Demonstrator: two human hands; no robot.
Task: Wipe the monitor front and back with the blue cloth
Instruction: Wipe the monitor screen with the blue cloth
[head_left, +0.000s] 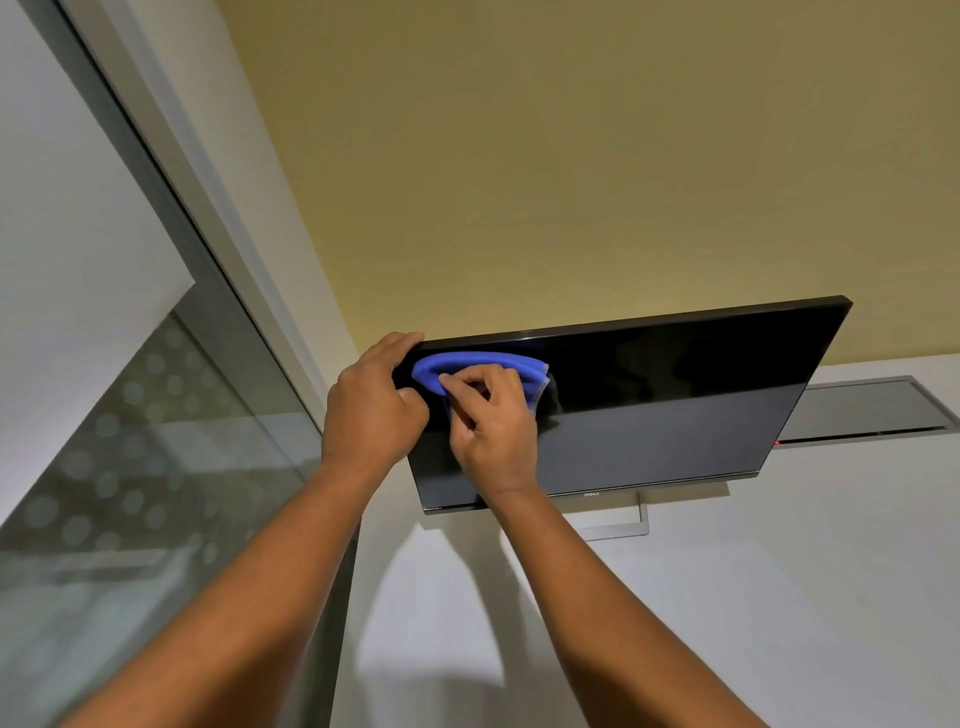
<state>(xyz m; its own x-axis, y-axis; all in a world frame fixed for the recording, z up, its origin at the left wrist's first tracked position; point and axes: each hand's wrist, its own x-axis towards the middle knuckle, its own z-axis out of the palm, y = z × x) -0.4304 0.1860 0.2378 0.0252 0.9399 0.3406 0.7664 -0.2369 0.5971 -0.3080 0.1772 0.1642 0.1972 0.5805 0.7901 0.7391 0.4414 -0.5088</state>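
Right hand (491, 423) over blue cloth (467, 366) against monitor (649, 415) screen

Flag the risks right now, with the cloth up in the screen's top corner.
The right hand presses the blue cloth high on the Dell monitor, so the monitor could tip on its stand if the left hand gripping the corner lets go. Its fingers may smudge the screen.

Cloth (480, 366) lies on the monitor (649, 410) screen's upper left; glass partition (130, 441) stands left, seemingly apart.
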